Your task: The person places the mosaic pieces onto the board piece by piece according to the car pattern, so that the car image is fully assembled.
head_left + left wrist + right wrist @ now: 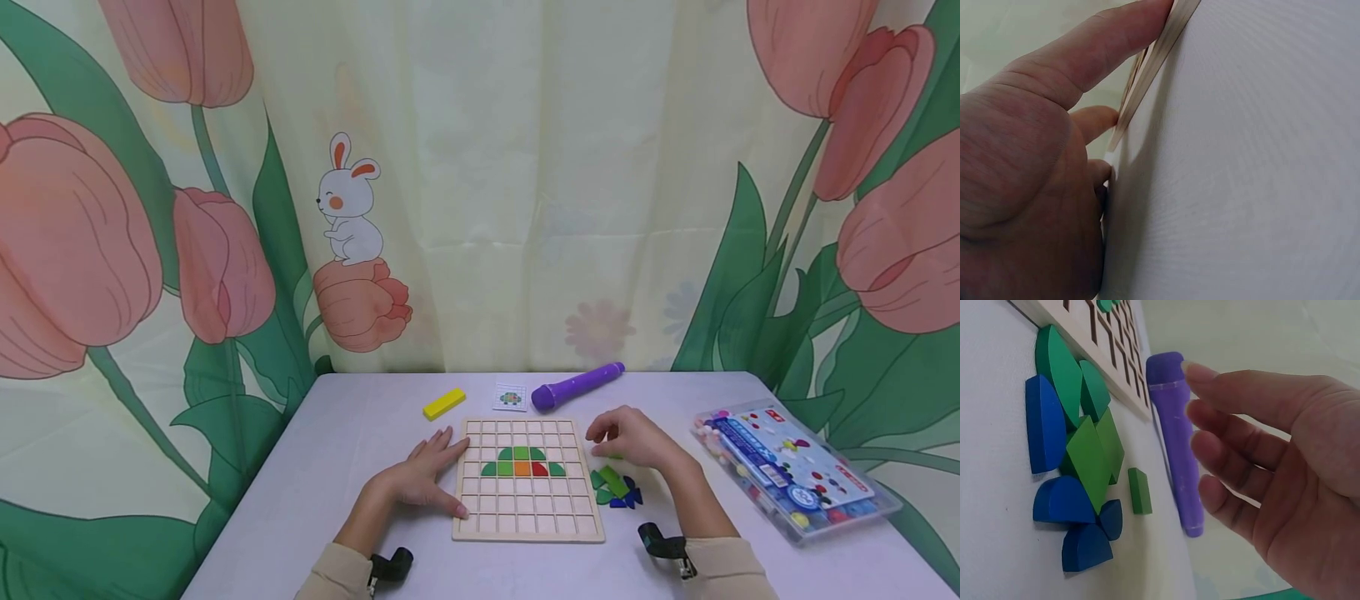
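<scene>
A wooden grid board (528, 538) lies on the table, with green, orange and red pieces (522, 468) in its upper middle cells. My left hand (416, 479) rests at the board's left side, fingers spread; its thumb touches the edge in the left wrist view. Just right of the board, my right hand (632, 437) hovers with loosely bent fingers. Nothing shows between its thumb and fingers in the right wrist view. Below it lies a small heap of blocks, among them a light green block (1088, 462) and a blue block (1045, 425). One small green block (1139, 491) lies apart.
Behind the board are a yellow bar (444, 404), a small pattern card (510, 397) and a purple toy microphone (577, 387). A clear plastic case (795, 467) of colourful pieces stands at the right. A printed curtain (480, 183) hangs behind the table.
</scene>
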### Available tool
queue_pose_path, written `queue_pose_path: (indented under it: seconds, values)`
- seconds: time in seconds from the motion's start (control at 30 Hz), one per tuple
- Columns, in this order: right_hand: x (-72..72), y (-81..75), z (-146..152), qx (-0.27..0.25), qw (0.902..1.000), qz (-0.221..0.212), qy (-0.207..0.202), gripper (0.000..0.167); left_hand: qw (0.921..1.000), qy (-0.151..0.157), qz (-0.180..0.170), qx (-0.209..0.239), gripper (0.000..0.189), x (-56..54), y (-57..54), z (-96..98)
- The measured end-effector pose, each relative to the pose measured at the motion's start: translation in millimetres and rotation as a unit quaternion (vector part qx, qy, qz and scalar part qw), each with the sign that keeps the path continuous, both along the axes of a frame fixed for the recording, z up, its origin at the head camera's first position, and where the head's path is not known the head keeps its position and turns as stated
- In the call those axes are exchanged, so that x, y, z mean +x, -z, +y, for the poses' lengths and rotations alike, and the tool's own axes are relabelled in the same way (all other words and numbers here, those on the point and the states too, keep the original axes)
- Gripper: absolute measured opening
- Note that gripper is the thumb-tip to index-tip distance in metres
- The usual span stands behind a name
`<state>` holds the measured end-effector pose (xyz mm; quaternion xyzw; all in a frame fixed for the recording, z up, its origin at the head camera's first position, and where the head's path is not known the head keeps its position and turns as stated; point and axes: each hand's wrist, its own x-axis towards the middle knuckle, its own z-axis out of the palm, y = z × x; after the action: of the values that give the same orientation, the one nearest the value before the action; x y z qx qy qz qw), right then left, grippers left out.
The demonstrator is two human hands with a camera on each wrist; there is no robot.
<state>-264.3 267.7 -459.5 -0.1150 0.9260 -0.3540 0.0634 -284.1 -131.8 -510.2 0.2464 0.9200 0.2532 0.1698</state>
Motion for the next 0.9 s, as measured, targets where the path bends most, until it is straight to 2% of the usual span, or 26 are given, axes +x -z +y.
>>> queue_pose_path:
  seconds: [0.37,0.67,0.9]
  values:
    - [4.0,5.7,-0.2,0.014,0.9969,-0.069,-0.035,0.016,1.0000,0.000,-0.002,0.005,0.120,0.3,2.0,-1.2]
    - [6.5,11.0,-7.1,0.045,0.9952,-0.077,-0.039,0.017,1.0000,-0.001,-0.007,0.007,0.119,0.7,1.2,-1.8]
    - [7.7,9.6,-11.4,0.065,0.9947,-0.078,-0.018,0.021,1.0000,-0.001,-0.005,0.002,0.119,0.6,1.2,-1.7]
